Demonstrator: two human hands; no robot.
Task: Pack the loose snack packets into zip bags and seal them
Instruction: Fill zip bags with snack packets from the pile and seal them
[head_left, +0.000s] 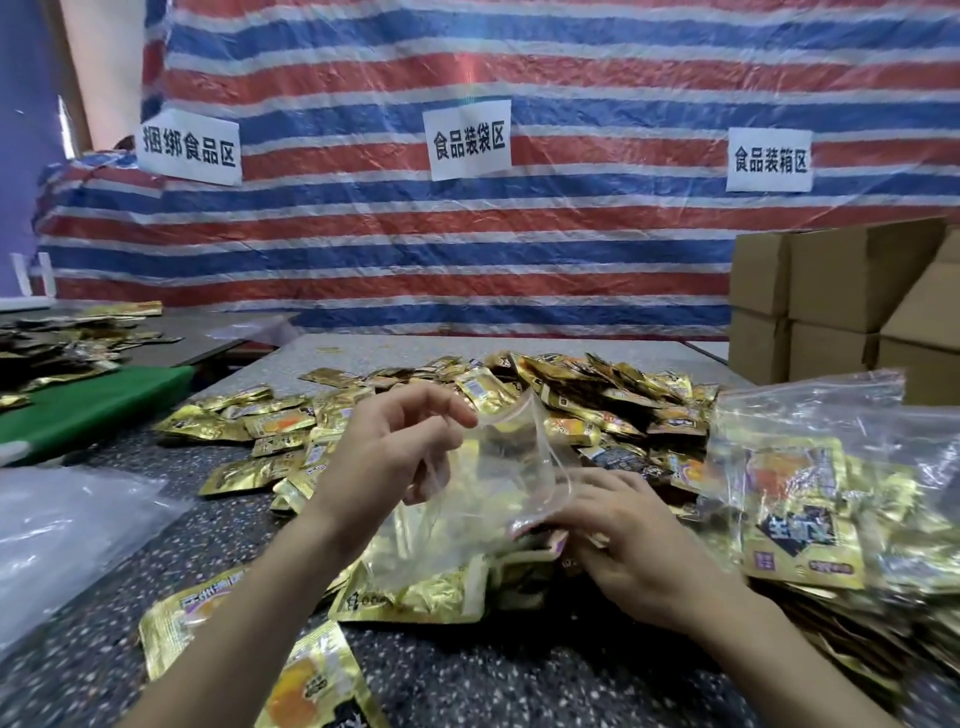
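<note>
A clear zip bag (498, 467) hangs over the middle of the speckled table (519, 675), its mouth held apart. My left hand (395, 452) pinches the bag's upper rim between thumb and fingers. My right hand (634, 540) grips the bag's lower rim and lies on gold snack packets. A big heap of loose gold snack packets (597, 400) spreads behind and around both hands. More packets (322, 680) lie near the front edge. Whether anything is inside the held bag I cannot tell.
Filled zip bags (831, 499) of gold packets pile up at the right. Cardboard boxes (841, 301) stack at the back right. A green board (93, 405) and more packets lie on a left table. Clear plastic (67, 525) lies at the left. A striped tarp forms the back wall.
</note>
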